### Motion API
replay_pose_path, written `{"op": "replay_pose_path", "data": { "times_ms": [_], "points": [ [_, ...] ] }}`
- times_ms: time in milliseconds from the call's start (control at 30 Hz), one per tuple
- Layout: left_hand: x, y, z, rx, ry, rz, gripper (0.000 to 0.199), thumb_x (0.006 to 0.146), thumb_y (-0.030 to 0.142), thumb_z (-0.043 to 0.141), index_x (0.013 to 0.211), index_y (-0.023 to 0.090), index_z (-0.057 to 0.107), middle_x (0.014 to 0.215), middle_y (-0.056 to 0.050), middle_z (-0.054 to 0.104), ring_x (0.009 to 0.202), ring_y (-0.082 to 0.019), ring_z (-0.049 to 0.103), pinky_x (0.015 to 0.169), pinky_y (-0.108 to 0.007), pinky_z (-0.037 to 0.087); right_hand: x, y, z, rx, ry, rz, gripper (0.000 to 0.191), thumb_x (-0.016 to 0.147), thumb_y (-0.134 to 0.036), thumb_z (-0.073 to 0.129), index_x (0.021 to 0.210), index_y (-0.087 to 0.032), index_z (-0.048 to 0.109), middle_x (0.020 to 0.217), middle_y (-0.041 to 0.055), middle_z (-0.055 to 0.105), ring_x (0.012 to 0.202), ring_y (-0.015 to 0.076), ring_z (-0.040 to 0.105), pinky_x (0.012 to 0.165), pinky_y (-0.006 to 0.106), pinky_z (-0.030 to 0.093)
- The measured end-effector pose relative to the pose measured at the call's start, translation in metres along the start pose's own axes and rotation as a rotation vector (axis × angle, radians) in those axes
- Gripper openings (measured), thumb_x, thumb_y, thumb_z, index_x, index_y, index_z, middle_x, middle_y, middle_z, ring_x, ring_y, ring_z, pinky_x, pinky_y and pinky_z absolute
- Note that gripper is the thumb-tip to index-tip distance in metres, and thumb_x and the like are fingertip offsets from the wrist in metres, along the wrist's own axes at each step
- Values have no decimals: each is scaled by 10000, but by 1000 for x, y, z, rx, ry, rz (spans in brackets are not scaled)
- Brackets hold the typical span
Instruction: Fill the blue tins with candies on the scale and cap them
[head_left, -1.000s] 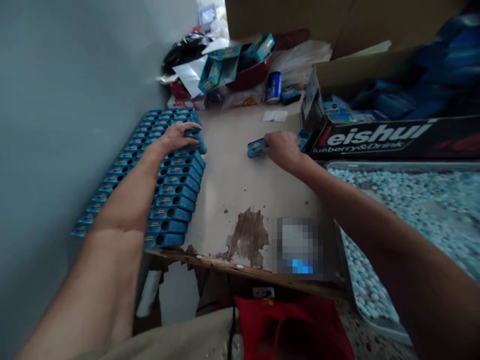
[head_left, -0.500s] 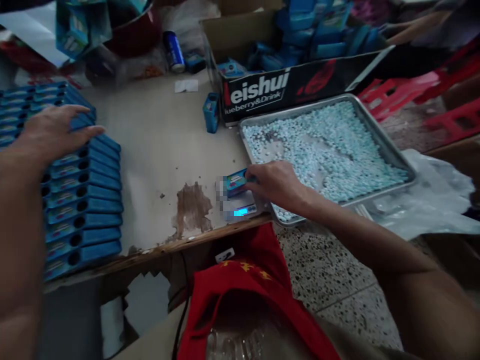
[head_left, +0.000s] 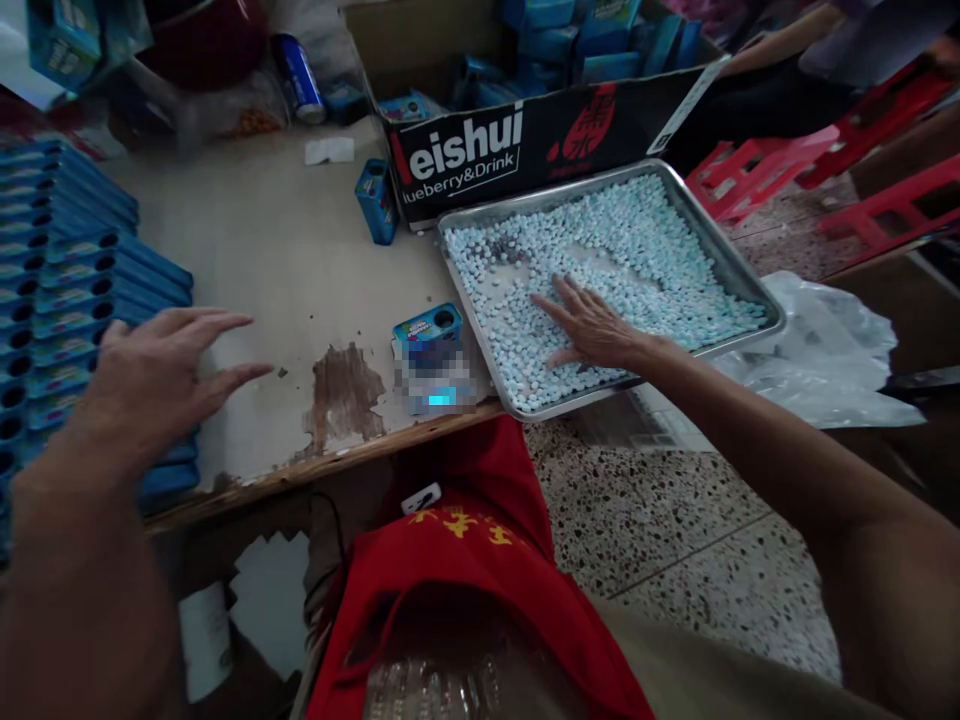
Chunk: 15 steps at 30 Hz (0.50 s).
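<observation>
My left hand [head_left: 172, 375] hovers with thumb and fingers apart and nothing between them, near the stacked blue boxes [head_left: 112, 290], whose tops show dark round holes. Over the metal tray [head_left: 517, 411], my right hand [head_left: 592, 322] spreads its fingers just above or on the pale blue and white candies [head_left: 630, 220]; I cannot tell whether it touches them. A blue box [head_left: 427, 325] with a round hole sits on a small digital scale [head_left: 437, 385] with a lit blue display. Part of the scale is blurred out.
Behind the tray stands a black printed carton [head_left: 480, 165] holding more blue boxes. One blue box [head_left: 376, 202] stands upright beside it. A blue can [head_left: 298, 78] and a paper scrap [head_left: 329, 150] lie farther back. Clear plastic [head_left: 832, 345] is at the right, near red stools [head_left: 757, 175].
My right hand has let go of the blue box on the scale and moved right, over the candies. My left hand has come off the stacked boxes, toward me. The view has shifted right.
</observation>
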<state>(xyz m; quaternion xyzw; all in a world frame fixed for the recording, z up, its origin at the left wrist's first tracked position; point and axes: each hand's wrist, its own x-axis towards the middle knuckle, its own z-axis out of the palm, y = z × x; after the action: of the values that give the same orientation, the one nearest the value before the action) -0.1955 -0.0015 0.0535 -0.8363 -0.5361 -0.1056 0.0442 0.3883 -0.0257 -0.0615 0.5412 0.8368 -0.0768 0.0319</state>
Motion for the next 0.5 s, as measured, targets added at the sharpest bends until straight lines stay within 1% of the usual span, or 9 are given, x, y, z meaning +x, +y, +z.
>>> {"op": "replay_pose_path", "data": {
  "times_ms": [67,100,167,200,267,333,400,467,500],
  "points": [
    [-14,12,5,-46,11,29,724,1118,775,430,1424,223,785,1459,-197,798,1365,-463,771,1254,-719,534,8,-5,3,-4,-4,-27,960,1074,-852,598,1846,-323,385,1947,207,285,1764,542,258,1342,758,357],
    [-20,18,8,-75,9,27,699,1118,764,462,1432,226,781,1468,-192,793,1372,-453,767,1248,-692,552,11,-8,1,-13,8,-33,851,1108,-796,583,1800,-316,459,1913,210,350,1730,521,315,1338,723,369],
    [-31,30,17,-137,-9,-6,658,1116,738,522,1444,228,777,1493,-184,779,1403,-427,749,1249,-635,577,15,-14,-4,-32,29,-35,618,1173,-638,549,1643,-244,620,1763,255,524,1600,469,456,1293,616,416],
    [-35,36,23,-170,-21,-32,639,1116,724,547,1443,228,779,1499,-178,774,1411,-409,744,1255,-606,583,15,-17,-6,-39,24,-35,513,1189,-555,536,1537,-207,682,1653,275,604,1503,440,525,1235,554,449],
    [-40,47,36,-231,-52,-76,593,1116,697,591,1433,235,786,1519,-164,766,1419,-378,738,1271,-554,586,16,-22,-11,-43,-15,-26,347,1182,-427,531,1307,-180,740,1426,273,704,1257,381,624,1031,453,486],
    [-41,56,49,-269,-80,-94,528,1111,665,635,1419,266,793,1537,-144,764,1436,-366,732,1288,-528,577,17,-26,-14,-8,-20,20,238,1141,-372,548,1103,-205,714,1234,224,736,1012,317,626,820,405,405],
    [-38,63,56,-275,-99,-95,453,1102,608,685,1419,303,793,1557,-119,763,1460,-370,721,1309,-541,554,19,-29,-16,183,114,149,183,1077,-365,589,961,-234,643,1027,150,701,845,263,549,735,399,290],
    [-31,70,58,-271,-98,-95,406,1093,539,727,1425,313,789,1554,-102,769,1468,-379,718,1326,-571,530,23,-28,-17,576,295,318,192,1016,-400,612,887,-264,573,829,70,569,746,229,449,708,396,247],
    [-27,74,57,-279,-96,-91,399,1091,504,739,1436,308,783,1547,-97,774,1461,-376,722,1328,-576,529,25,-26,-19,786,346,383,212,996,-440,604,874,-278,545,771,37,489,706,217,398,689,392,242]
  ]
}}
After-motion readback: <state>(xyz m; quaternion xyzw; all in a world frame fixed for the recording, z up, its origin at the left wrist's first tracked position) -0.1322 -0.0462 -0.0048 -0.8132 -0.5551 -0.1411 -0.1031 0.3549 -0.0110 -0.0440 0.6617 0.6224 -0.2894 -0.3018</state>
